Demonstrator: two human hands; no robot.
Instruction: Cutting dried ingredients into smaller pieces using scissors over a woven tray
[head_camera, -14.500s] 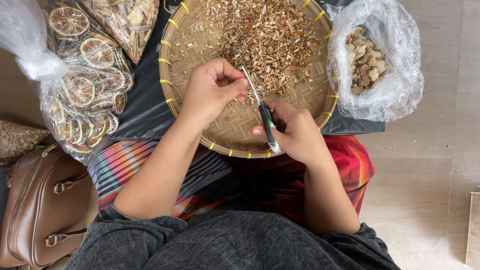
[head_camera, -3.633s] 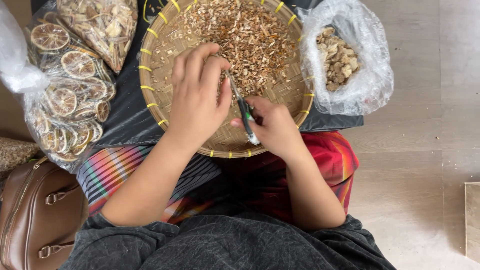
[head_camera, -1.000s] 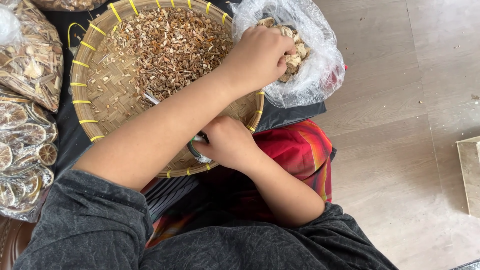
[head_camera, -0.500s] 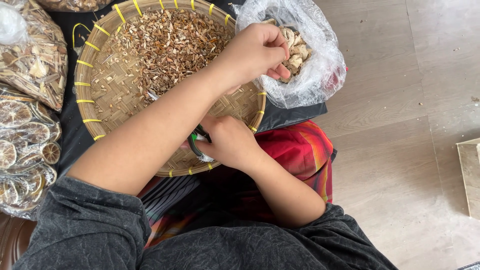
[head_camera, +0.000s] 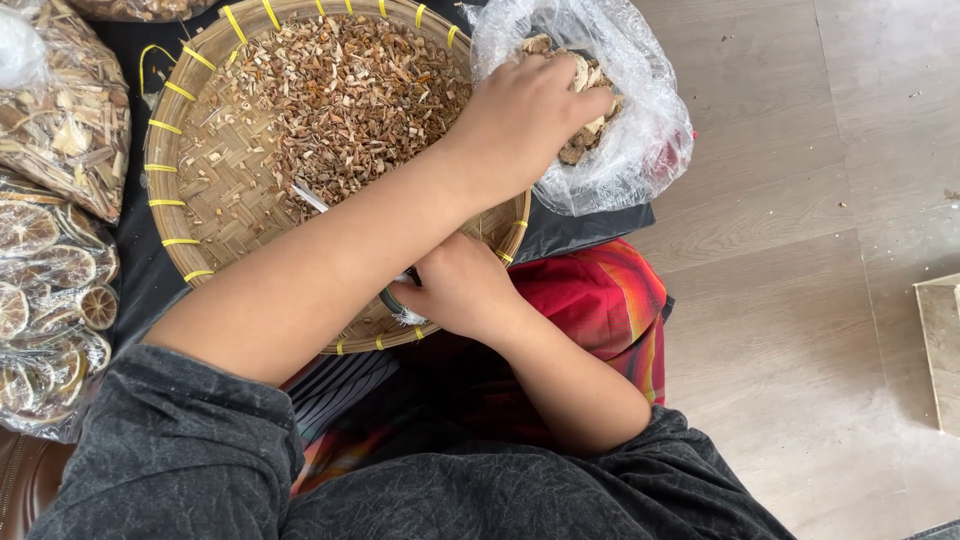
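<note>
Left hand (head_camera: 525, 115), forearm stretched toward 1 o'clock across basket (head_camera: 200, 190), fingers curled on dried pieces (head_camera: 590, 80) inside bag (head_camera: 640, 150). Right hand (head_camera: 465, 290), at basket's 5 o'clock rim, fist wrapped around scissors (head_camera: 395, 298).

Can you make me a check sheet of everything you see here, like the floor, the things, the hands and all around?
Surface: pale wood floor, black sheet under the things.
Job's things: woven tray of chopped brown bits; clear bag of dried chunks; scissors.
Clutter: bags of dried slices.
Grips: left hand inside clear bag; right hand holds scissors.
Cables: nothing seen.
Surroundings: pale board at right edge.
</note>
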